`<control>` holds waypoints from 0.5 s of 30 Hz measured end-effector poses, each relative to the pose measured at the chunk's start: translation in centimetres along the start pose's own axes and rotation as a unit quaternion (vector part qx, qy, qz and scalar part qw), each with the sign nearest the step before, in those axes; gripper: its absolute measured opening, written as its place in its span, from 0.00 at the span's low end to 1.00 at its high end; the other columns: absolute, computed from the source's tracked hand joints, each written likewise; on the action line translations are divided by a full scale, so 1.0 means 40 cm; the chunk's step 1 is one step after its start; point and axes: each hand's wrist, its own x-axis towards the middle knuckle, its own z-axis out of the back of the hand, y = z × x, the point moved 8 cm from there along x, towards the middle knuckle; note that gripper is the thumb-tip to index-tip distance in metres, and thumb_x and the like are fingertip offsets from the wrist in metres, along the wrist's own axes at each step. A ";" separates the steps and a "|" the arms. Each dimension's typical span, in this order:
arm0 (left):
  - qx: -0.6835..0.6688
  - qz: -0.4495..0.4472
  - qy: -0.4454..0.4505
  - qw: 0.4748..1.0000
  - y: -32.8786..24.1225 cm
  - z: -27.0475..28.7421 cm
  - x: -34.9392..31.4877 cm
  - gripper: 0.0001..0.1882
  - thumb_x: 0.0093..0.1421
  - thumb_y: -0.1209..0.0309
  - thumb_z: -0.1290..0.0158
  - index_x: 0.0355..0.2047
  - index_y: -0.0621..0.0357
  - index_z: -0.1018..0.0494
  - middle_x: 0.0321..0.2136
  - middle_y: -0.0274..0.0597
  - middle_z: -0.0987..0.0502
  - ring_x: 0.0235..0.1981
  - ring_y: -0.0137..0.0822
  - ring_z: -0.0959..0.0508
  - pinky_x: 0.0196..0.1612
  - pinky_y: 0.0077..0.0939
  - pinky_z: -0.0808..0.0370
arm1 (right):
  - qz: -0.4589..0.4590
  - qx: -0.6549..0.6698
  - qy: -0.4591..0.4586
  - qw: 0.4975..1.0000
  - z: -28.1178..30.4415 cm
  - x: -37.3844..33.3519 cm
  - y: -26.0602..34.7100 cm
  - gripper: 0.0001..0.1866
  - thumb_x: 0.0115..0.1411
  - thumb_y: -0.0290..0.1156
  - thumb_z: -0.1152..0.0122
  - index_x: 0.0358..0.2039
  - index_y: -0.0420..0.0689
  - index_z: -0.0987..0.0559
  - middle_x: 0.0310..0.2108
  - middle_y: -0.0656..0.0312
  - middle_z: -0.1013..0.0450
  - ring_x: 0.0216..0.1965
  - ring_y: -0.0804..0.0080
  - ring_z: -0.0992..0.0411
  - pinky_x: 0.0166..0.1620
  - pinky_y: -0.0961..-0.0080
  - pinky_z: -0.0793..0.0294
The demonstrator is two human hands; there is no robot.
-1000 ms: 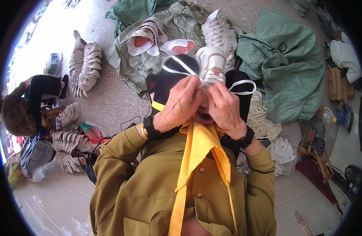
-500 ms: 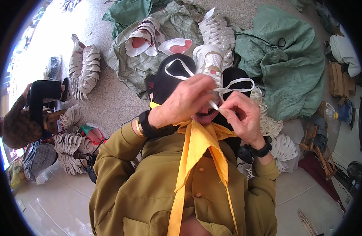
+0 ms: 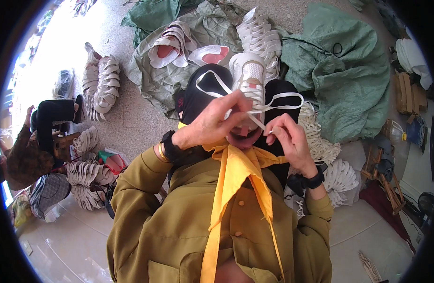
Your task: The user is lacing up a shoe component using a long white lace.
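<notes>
A white and beige shoe upper (image 3: 251, 75) lies across my lap between my black-clad knees, its toe pointing away from me. A white shoelace (image 3: 286, 95) is threaded through it and stands out in loops on both sides. My left hand (image 3: 217, 118) is closed at the upper's left side, thumb and forefinger at the lace by the eyelets. To the right, my right hand (image 3: 292, 141) pinches a lace end, and a short stretch of lace runs between the hands. The upper's pink-lined opening (image 3: 244, 139) faces me.
More uppers (image 3: 260, 37) are stacked ahead on a grey-green sheet (image 3: 151, 89). A green sack (image 3: 349, 80) lies at the right, near bundled white laces (image 3: 316, 137). Stacked uppers (image 3: 101, 80) stand at the left, near another person (image 3: 28, 146) sitting. A wooden stool (image 3: 384, 174) is far right.
My right hand has moved slightly down and right, drawing the lace away from the upper. My left hand has shifted a little left and down, and more lace shows between them.
</notes>
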 end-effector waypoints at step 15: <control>-0.181 0.163 -0.066 0.968 0.029 0.196 -0.216 0.08 0.71 0.70 0.44 0.39 0.59 0.31 0.37 0.31 0.29 0.38 0.20 0.32 0.41 0.16 0.34 | -0.082 0.086 -0.158 0.980 0.316 -0.199 -0.088 0.12 0.76 0.35 0.53 0.33 0.46 0.34 0.28 0.64 0.32 0.26 0.81 0.35 0.29 0.83 0.34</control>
